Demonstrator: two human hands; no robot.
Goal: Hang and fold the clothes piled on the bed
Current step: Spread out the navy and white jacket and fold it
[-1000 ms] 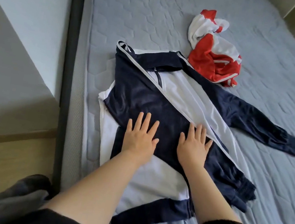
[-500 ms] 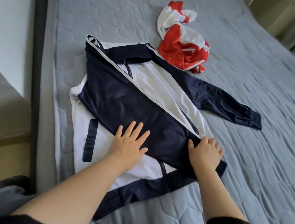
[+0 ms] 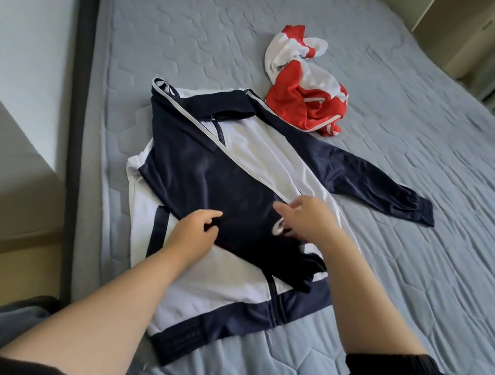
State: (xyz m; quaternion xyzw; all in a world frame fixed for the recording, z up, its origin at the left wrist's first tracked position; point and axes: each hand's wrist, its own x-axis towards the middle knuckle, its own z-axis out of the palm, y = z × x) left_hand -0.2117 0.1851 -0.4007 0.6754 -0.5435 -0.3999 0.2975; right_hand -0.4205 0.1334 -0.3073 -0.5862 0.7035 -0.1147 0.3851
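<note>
Soft, even daylight lights the bed [image 3: 408, 155], with faint shadows. The right hand [image 3: 310, 217] is motion-blurred, and frame edges bow.

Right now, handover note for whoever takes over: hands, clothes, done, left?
Left hand pinches the folded sleeve lying across the navy and white jacket; right hand over the jacket's middle, blurred, grip unclear. Jacket flat on the bed. Done: one sleeve folded in. Left: other sleeve lies spread out; red and white garment crumpled beyond the collar, untouched.

Mattress [image 3: 385, 292] open right of the jacket [image 3: 195, 178]; red garment [image 3: 300, 101] crowds its collar.
</note>
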